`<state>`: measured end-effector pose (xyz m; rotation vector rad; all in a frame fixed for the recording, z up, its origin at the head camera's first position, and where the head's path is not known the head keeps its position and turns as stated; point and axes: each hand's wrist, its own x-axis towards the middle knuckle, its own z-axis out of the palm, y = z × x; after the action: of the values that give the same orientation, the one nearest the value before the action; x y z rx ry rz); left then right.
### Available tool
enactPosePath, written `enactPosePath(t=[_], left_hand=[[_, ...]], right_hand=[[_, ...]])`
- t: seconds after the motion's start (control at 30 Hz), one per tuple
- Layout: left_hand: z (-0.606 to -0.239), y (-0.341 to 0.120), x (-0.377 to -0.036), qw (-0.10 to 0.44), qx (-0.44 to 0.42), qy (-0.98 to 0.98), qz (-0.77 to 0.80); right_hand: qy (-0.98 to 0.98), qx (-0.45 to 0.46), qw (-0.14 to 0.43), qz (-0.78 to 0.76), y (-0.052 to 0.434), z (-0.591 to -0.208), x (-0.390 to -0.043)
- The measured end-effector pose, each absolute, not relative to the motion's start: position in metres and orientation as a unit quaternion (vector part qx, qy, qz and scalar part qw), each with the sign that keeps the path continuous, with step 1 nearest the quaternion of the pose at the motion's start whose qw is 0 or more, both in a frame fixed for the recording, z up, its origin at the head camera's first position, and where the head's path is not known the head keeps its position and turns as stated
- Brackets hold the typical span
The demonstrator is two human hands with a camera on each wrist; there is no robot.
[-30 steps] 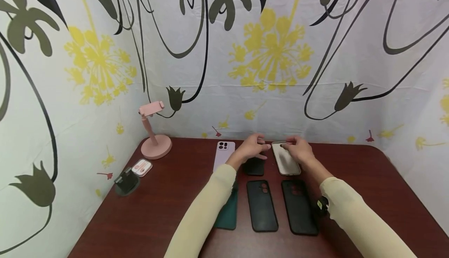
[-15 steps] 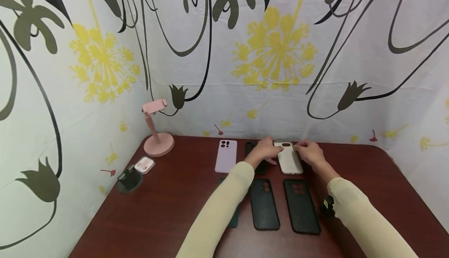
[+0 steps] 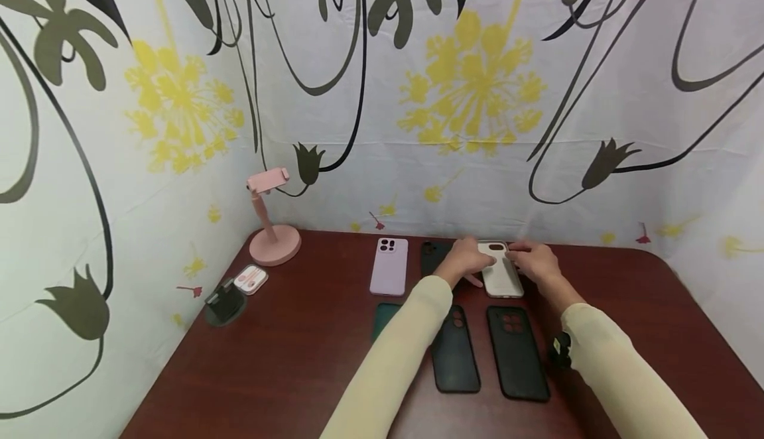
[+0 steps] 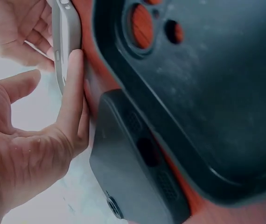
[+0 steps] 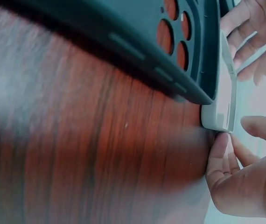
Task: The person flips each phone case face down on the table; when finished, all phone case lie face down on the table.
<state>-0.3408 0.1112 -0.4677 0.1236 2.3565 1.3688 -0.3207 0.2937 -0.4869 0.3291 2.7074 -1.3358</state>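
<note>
A white phone case (image 3: 503,273) lies flat in the back row of a dark red table (image 3: 286,359). My left hand (image 3: 471,265) rests against its left side; in the left wrist view a straight index finger (image 4: 72,93) lies along the white case's edge (image 4: 67,28). My right hand (image 3: 532,260) touches its right side, and in the right wrist view its fingertips (image 5: 219,147) meet the white case's corner (image 5: 224,98), thumb apart. Neither hand grips it. A black case (image 3: 430,254) sits just left of my left hand.
A lilac case (image 3: 389,266) lies at the back left. In the front row are a green case (image 3: 384,316), partly under my left sleeve, and two black cases (image 3: 456,359) (image 3: 516,353). A pink phone stand (image 3: 271,233), a small pink-white box (image 3: 251,279) and a black holder (image 3: 224,303) sit at the left edge.
The white case has gone from held at its far end to lying flat in the back row. Both hands now sit against its sides.
</note>
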Motion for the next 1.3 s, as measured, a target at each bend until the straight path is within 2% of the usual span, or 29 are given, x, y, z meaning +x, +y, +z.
enactPosePath(t=[0.37, 0.77, 1.07, 1.3], left_hand=[[-0.466, 0.122, -0.344, 0.186, 0.014, 0.899, 0.395], [-0.466, 0.116, -0.345, 0.214, -0.021, 0.851, 0.480], [-0.468, 0.115, -0.334, 0.210, 0.017, 0.820, 0.532], [-0.467, 0.115, -0.331, 0.207, 0.014, 0.808, 0.552]], right_hand=[[0.872, 0.127, 0.075, -0.467, 0.285, -0.481, -0.321], [0.862, 0.156, 0.087, -0.474, 0.270, -0.470, -0.321], [0.840, 0.158, 0.076, -0.513, 0.278, -0.468, -0.312], [0.788, 0.163, 0.086, -0.587, 0.283, -0.461, -0.311]])
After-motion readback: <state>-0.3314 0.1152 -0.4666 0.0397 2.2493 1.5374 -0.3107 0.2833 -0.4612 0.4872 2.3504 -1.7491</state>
